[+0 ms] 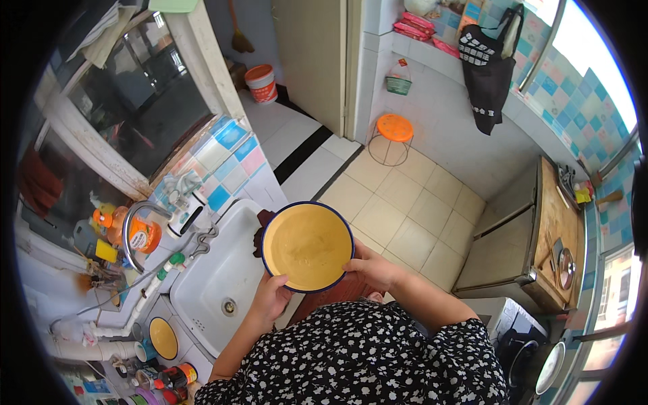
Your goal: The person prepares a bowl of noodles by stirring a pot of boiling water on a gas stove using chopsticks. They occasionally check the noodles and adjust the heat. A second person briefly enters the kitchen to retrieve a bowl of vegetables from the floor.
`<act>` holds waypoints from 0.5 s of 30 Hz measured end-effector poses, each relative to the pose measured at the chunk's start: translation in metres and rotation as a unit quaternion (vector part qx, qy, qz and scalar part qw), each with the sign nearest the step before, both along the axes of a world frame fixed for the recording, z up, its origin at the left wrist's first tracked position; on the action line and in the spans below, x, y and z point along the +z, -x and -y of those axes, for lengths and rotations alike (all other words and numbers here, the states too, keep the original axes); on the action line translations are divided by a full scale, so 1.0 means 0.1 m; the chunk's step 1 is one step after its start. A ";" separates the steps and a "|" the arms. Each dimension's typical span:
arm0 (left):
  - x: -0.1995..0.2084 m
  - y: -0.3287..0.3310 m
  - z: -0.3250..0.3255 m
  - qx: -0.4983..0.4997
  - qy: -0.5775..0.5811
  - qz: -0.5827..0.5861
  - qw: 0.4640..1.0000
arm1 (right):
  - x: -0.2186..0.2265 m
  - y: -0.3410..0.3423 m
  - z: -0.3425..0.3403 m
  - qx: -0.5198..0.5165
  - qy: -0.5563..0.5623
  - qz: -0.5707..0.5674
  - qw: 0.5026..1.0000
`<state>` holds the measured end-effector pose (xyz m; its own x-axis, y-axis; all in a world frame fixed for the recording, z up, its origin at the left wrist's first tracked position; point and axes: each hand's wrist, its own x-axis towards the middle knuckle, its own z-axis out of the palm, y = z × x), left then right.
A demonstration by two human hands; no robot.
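A yellow enamel basin (307, 246) with a dark blue rim is held in front of my body, beside the sink's right edge. My left hand (272, 298) grips its near left rim with the thumb over the edge. My right hand (372, 267) grips the rim at the right, its thumb also on top. The fingers beneath the basin are partly hidden. Inside the basin the surface looks slightly wet or shiny; whether it holds water I cannot tell. A dark brown cloth (259, 236) shows behind the basin's left side, at the sink's edge.
The white sink (191, 297) and curved tap (128, 233) lie left, with an orange bottle (145, 236) behind. Near a smaller yellow dish (163, 338) stand several bottles. An orange stool (395, 127) stands ahead; a wood-topped cabinet (496, 250) and a pan (550, 368) are right.
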<state>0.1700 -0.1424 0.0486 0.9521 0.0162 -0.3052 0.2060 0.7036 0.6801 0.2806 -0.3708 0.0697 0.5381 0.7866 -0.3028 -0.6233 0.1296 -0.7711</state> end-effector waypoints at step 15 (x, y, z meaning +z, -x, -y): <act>0.05 -2.47 2.71 -0.432 -0.097 0.026 0.896 | 0.03 -0.59 2.93 -0.388 0.053 -0.029 0.920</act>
